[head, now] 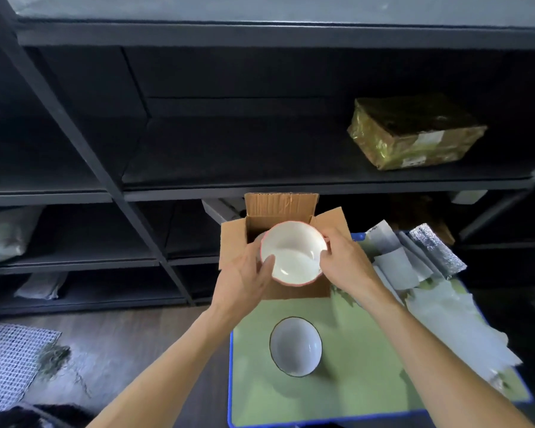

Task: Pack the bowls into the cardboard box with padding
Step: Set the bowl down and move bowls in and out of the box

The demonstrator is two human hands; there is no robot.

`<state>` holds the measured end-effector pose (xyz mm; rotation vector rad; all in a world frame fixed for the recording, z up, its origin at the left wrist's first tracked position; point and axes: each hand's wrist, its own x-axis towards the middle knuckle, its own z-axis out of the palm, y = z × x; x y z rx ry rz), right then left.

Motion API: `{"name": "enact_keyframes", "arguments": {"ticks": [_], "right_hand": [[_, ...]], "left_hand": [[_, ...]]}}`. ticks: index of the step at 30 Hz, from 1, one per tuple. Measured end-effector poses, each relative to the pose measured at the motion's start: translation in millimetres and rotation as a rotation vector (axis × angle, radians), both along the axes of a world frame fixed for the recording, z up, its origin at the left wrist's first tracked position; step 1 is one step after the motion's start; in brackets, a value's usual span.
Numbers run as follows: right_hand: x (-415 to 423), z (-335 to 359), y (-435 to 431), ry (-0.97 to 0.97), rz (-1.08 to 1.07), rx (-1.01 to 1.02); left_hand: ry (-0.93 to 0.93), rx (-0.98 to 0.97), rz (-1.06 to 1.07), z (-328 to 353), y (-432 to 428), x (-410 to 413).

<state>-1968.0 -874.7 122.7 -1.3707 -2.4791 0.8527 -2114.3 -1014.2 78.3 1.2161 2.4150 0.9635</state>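
Over open cardboard box (297, 205): left hand (247, 273) and right hand (346, 261) grip red-rimmed bowl (294, 253) by opposite rims, likely steadying its lowering; dark-rimmed bowl (295, 345) waits on worktop (362, 350), padding sheets (399, 267) beside.

Both hands (294, 267) hold a pink-rimmed bowl (292, 253) over the cardboard box (278, 208).

Red-rimmed bowl (294, 253) over the cardboard box (280, 205)
We see it tilted, white inside, above the open flaps; the dark-rimmed bowl (295, 345) stands upright nearer us, padding sheets (396, 264) heaped right of the box.
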Motion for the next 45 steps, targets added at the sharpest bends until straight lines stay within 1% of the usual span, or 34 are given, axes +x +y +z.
{"name": "enact_keyframes", "arguments": {"ticks": [2, 5, 7, 14, 20, 26, 33, 35, 39, 45], "right_hand": [[11.7, -0.1, -5.5, -0.015, 0.014, -0.014], [30.5, -7.1, -18.4, -0.068, 0.041, -0.048], [42.6, -15.3, -29.1, -0.056, 0.046, -0.104], [70.5, -56.8, -57.2, -0.158, 0.079, -0.192], [74.4, -85.1, -67.6, -0.206, 0.091, -0.203], [73.9, -101.6, -72.3, -0.223, 0.082, -0.219], [74.2, -109.7, -73.7, -0.253, 0.092, -0.219], [74.4, -110.4, -74.1, -0.264, 0.1, -0.202], [72.7, -106.8, -76.4, -0.319, 0.136, -0.11], [69.4, -92.8, -77.0, -0.342, 0.196, 0.128]], "left_hand": [[-0.025, -0.045, 0.001, -0.3, -5.0, 6.8], [-0.095, -0.026, -0.004, -2.4, -19.8, 18.8], [-0.12, -0.034, -0.037, -7.5, -32.9, 28.4], [-0.161, -0.286, -0.063, -35.7, -62.9, 60.8], [-0.218, -0.407, -0.075, -56.4, -64.8, 67.6], [-0.245, -0.463, -0.067, -70.3, -62.3, 64.8], [-0.265, -0.483, -0.087, -76.3, -62.1, 63.9], [-0.244, -0.488, -0.1, -78.5, -62.5, 63.0], [-0.124, -0.5, -0.131, -79.1, -65.7, 59.9], [0.137, -0.283, -0.144, -61.4, -69.5, 46.6]]}}
